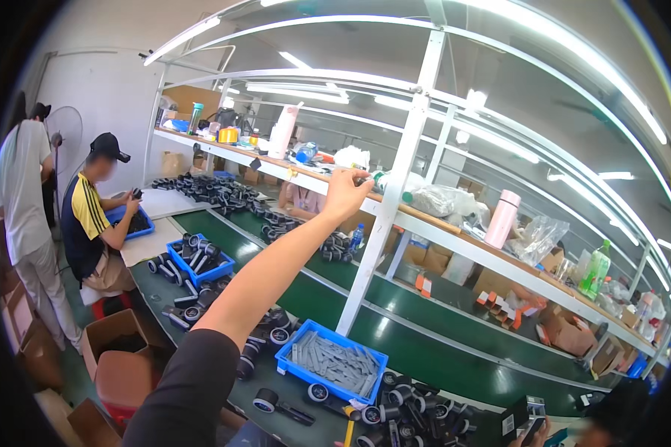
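My left hand (348,192), on an arm in a short black sleeve, is raised to the long shelf (455,240) beside a white upright post (395,190). Its fingers are bent and pressed together at the shelf edge. Something small and dark shows at the fingertips, too small to name. A clear plastic bag (441,201) and a white crumpled bundle (352,156) lie close to the hand. Below the arm, a blue tray (283,363) full of flat grey strips stands on the bench. My right hand is out of sight.
Black parts with round ends (406,410) crowd the bench around the tray. Another blue tray (220,270) holds more of them. A pink bottle (503,218) and a green bottle (595,270) stand on the shelf. A seated co-worker (101,201) is at left; another's hand (533,433) shows lower right.
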Tool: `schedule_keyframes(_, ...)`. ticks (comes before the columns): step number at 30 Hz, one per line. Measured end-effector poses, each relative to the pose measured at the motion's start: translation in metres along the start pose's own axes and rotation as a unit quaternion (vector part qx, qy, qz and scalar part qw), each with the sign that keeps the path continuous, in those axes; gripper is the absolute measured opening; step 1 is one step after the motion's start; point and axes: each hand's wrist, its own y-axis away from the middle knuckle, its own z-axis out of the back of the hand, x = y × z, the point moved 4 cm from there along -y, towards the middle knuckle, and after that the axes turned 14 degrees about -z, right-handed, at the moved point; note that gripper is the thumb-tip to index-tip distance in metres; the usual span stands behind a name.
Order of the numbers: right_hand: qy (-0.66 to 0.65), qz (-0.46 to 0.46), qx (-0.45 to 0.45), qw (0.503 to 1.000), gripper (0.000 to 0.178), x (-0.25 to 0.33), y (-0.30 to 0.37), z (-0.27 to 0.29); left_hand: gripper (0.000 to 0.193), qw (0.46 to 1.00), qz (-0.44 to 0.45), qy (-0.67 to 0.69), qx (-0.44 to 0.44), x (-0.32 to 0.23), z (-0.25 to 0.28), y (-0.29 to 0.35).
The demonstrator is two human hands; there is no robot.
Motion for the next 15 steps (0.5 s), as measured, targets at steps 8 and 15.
schedule_keyframes(8, -0.03, -0.044, -0.008, 0.999, 0.037, 0.008, 0.002, 0.009, 0.038, 0.975, -0.026, 0.188, -0.119, -0.039, 0.05, -0.006)
schedule_keyframes(15, -0.223, 0.033, -0.026, 0.974, 0.028, 0.051, 0.014, 0.008, 0.051, 0.97, 0.135, 0.118, 0.165, -0.115, 0.106, 0.032)
